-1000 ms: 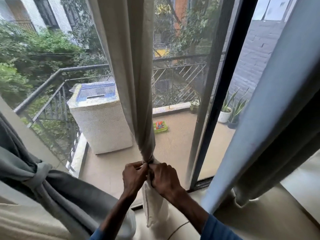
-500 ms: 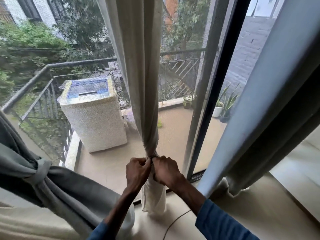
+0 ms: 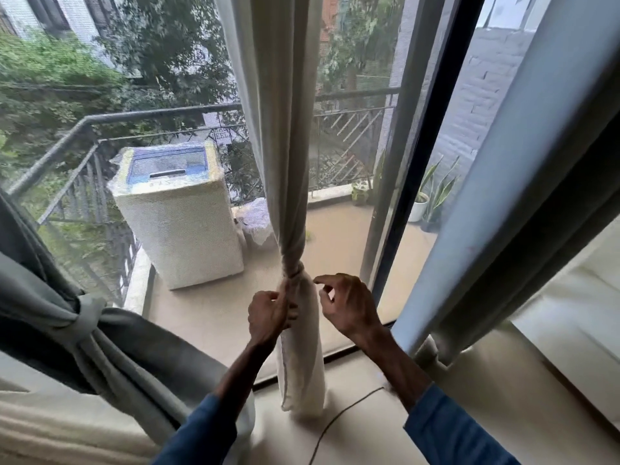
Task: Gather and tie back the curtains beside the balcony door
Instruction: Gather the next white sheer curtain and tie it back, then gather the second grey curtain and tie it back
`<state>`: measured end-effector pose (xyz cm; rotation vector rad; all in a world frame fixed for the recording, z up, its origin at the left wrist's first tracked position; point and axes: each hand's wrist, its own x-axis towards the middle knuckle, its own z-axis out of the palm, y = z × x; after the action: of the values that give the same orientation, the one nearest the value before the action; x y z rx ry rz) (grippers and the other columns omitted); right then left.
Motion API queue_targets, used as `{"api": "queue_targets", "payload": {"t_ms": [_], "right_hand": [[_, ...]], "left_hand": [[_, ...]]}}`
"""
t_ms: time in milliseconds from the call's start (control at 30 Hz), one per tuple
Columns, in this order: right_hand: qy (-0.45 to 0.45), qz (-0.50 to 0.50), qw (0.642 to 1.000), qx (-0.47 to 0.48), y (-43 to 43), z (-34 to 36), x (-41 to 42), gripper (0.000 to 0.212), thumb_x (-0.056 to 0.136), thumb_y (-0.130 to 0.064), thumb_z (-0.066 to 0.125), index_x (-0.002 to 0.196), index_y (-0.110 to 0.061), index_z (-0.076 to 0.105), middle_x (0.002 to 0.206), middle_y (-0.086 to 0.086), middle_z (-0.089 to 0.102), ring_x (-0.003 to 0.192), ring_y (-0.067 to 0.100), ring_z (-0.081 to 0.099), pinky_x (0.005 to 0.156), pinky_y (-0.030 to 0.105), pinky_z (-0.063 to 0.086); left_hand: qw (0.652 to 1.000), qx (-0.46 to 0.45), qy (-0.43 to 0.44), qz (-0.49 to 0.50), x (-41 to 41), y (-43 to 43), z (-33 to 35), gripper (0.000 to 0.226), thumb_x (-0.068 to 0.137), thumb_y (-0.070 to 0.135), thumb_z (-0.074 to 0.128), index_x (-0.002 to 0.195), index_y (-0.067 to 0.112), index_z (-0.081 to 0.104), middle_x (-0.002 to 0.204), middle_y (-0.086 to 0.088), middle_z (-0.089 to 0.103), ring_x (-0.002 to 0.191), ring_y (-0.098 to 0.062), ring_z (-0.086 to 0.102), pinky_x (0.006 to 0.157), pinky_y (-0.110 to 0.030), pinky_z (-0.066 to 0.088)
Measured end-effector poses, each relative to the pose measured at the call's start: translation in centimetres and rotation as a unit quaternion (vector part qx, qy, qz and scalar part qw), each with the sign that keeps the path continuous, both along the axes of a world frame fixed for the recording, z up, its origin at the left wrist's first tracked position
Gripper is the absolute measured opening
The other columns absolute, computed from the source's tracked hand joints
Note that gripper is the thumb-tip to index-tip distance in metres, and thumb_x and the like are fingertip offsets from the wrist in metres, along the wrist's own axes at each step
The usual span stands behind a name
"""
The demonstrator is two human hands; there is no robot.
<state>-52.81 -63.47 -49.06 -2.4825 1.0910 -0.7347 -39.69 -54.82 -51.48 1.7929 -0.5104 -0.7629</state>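
Observation:
A cream curtain [image 3: 278, 129] hangs in the middle of the glass, gathered and cinched by a tie [image 3: 292, 273] low down, its tail reaching the floor. My left hand [image 3: 268, 313] pinches the fabric just below the tie. My right hand [image 3: 349, 307] hovers a little to the right of the curtain, fingers loosely curled, holding nothing. A grey curtain [image 3: 50, 307] at the left is bundled and knotted [image 3: 88, 317]. Another grey curtain [image 3: 523, 196] hangs loose at the right.
The dark door frame [image 3: 406, 196] stands right of the cream curtain. Outside on the balcony are a covered washing machine [image 3: 181, 223], a railing [image 3: 67, 182] and potted plants [image 3: 432, 199]. A thin cord [image 3: 339, 417] lies on the floor near my right arm.
My right hand has let go of the tied curtain and moved off to the right. My left hand still holds the fabric. The view has shifted slightly.

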Motion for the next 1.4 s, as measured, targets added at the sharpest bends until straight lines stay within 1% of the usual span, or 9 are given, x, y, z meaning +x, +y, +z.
{"api": "queue_targets", "payload": {"t_ms": [100,333,433,567,667,900,1033,1200,1400], "right_hand": [[-0.019,-0.022,0.999,-0.024,-1.4,-0.8,-1.2,0.032,0.086,-0.023,0.058,0.113,-0.027,0.073,0.1,-0.002,0.076,0.079,0.023,0.072,0.076,0.036,0.057],[-0.071,-0.043,0.996,-0.024,-5.6,1.6,-4.9,0.031,0.087,-0.017,0.061,0.115,-0.022,0.073,0.099,-0.001,0.076,0.082,0.021,0.071,0.079,0.031,0.056],[-0.108,-0.035,0.99,-0.082,-7.8,2.8,-7.0,0.028,0.082,-0.008,0.067,0.108,-0.013,0.075,0.096,0.004,0.077,0.081,0.024,0.072,0.077,0.024,0.05],[-0.095,-0.015,0.992,-0.078,-11.7,5.7,-11.7,0.03,0.084,-0.014,0.065,0.113,-0.015,0.073,0.092,0.004,0.072,0.087,0.026,0.068,0.072,0.033,0.055],[-0.097,-0.007,0.99,-0.101,-15.1,9.4,-15.7,0.03,0.082,-0.021,0.06,0.11,-0.018,0.071,0.09,0.003,0.07,0.08,0.025,0.067,0.073,0.038,0.057],[-0.129,-0.01,0.955,-0.269,-23.2,22.9,-25.9,0.022,0.084,-0.016,0.06,0.101,-0.012,0.072,0.093,0.007,0.071,0.078,0.024,0.066,0.074,0.036,0.056],[-0.177,-0.028,0.919,-0.352,-26.5,31.4,-29.7,0.019,0.08,-0.012,0.06,0.095,-0.016,0.071,0.089,0.001,0.068,0.078,0.021,0.065,0.071,0.035,0.055],[-0.227,-0.04,0.885,-0.404,-29.7,39.7,-32.3,0.015,0.079,-0.013,0.062,0.089,-0.02,0.07,0.086,-0.005,0.066,0.076,0.016,0.064,0.069,0.036,0.055],[-0.24,-0.055,0.87,-0.428,-33.9,45.7,-32.6,0.014,0.079,-0.019,0.06,0.089,-0.02,0.069,0.089,-0.003,0.067,0.079,0.021,0.066,0.07,0.039,0.056]], "left_hand": [[0.999,-0.028,0.046,-0.002,-0.8,-0.5,0.5,0.058,0.094,0.057,0.054,0.083,0.003,0.071,0.074,-0.013,0.075,0.068,-0.032,0.073,0.066,-0.043,0.059],[0.997,-0.046,0.021,-0.059,-4.2,-4.2,3.1,0.04,0.102,0.036,0.049,0.096,0.003,0.069,0.085,-0.009,0.077,0.071,-0.032,0.072,0.06,-0.032,0.056],[0.994,-0.06,0.008,-0.087,-6.4,-6.6,4.7,0.03,0.102,0.026,0.048,0.096,0.004,0.068,0.088,-0.009,0.077,0.069,-0.028,0.071,0.059,-0.029,0.053],[0.99,-0.07,-0.034,-0.116,-11.3,-11.5,7.3,0.024,0.095,0.017,0.05,0.089,0.006,0.07,0.082,-0.005,0.077,0.069,-0.031,0.073,0.061,-0.032,0.055],[0.978,-0.107,-0.096,-0.15,-15.2,-15.8,9.8,0.025,0.094,0.016,0.05,0.083,0.006,0.07,0.078,-0.005,0.077,0.064,-0.03,0.073,0.059,-0.036,0.056],[0.929,-0.214,-0.266,-0.14,-23.7,-25.3,20.5,0.023,0.09,0.031,0.055,0.08,0.018,0.072,0.07,0.003,0.075,0.059,-0.014,0.072,0.059,-0.043,0.061],[0.888,-0.272,-0.367,-0.061,-27.0,-29.0,28.1,0.018,0.085,0.036,0.063,0.076,0.022,0.07,0.067,0.014,0.07,0.061,-0.002,0.067,0.066,-0.028,0.055],[0.826,-0.31,-0.471,-0.003,-28.1,-33.3,37.2,0.019,0.081,0.053,0.056,0.079,0.036,0.063,0.075,0.014,0.072,0.069,-0.004,0.068,0.073,-0.032,0.056],[0.743,-0.38,-0.548,0.041,-27.7,-37.5,46.0,0.028,0.084,0.057,0.057,0.088,0.029,0.056,0.085,0.011,0.07,0.068,-0.014,0.067,0.07,-0.036,0.055]]}}
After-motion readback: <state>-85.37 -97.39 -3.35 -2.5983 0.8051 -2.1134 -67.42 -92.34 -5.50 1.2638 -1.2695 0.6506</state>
